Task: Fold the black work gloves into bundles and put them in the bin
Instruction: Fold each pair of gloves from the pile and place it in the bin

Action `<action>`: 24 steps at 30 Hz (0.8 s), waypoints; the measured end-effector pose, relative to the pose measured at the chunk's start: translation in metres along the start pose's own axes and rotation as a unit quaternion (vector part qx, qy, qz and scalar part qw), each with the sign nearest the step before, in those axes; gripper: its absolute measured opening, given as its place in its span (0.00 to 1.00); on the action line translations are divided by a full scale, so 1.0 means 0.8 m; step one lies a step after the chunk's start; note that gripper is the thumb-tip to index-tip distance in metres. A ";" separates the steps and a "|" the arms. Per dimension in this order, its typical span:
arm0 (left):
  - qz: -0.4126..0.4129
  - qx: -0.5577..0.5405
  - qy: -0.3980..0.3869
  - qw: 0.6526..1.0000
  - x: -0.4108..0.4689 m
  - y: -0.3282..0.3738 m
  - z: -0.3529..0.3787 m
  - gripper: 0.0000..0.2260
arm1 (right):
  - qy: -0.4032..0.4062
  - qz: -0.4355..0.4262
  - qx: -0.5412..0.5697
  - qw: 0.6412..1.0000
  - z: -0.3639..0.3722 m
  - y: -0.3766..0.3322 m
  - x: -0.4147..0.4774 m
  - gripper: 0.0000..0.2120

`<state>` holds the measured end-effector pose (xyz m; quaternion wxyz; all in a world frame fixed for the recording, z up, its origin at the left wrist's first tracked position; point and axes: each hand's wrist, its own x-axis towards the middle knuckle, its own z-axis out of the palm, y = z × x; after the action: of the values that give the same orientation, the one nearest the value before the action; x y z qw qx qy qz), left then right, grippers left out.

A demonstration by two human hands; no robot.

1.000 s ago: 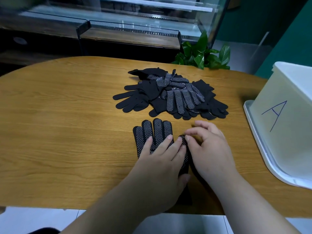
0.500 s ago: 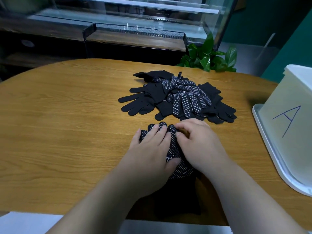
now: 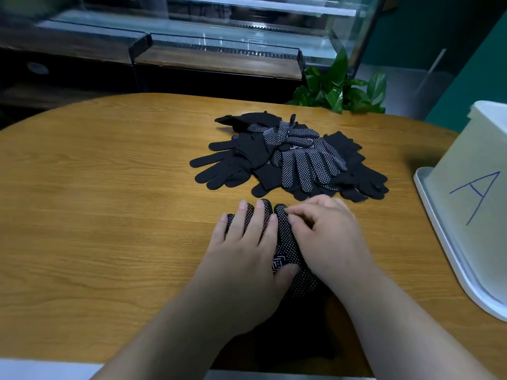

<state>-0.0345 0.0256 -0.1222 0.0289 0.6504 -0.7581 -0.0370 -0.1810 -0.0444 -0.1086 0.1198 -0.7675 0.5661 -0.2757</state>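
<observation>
One glove (image 3: 286, 239) lay flat at the near table (image 3: 109, 215) edge, the left hand (image 3: 247, 250) spread on it, the right hand (image 3: 326, 237) pinching its fingertip. Judging by this, nothing was bundled yet; the pile (image 3: 288, 157) waited farther off and the bin (image 3: 472, 149) stood right.

The black white-dotted fabric glove (image 3: 286, 242) is mostly covered by the left hand (image 3: 247, 259) and right hand (image 3: 329, 237). Whether the right one's curled fingers pinch it is unclear. The white plastic bin marked A (image 3: 472, 193) runs off the right edge, its inside unseen.
</observation>
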 end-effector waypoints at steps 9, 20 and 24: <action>-0.076 -0.012 -0.011 0.997 -0.002 0.002 -0.010 0.44 | -0.003 -0.065 -0.068 0.996 0.011 0.003 -0.002 0.08; -0.119 0.000 0.000 0.993 -0.002 -0.001 -0.005 0.43 | -0.031 -0.032 -0.077 0.996 0.007 0.001 -0.001 0.13; -0.069 -0.024 0.055 0.996 -0.005 -0.003 -0.008 0.37 | 0.012 0.026 0.075 0.997 -0.013 -0.002 0.001 0.12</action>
<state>-0.0313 0.0295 -0.1162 0.0833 0.7015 -0.7074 -0.0215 -0.1855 -0.0436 -0.0987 0.1773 -0.7383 0.5649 -0.3230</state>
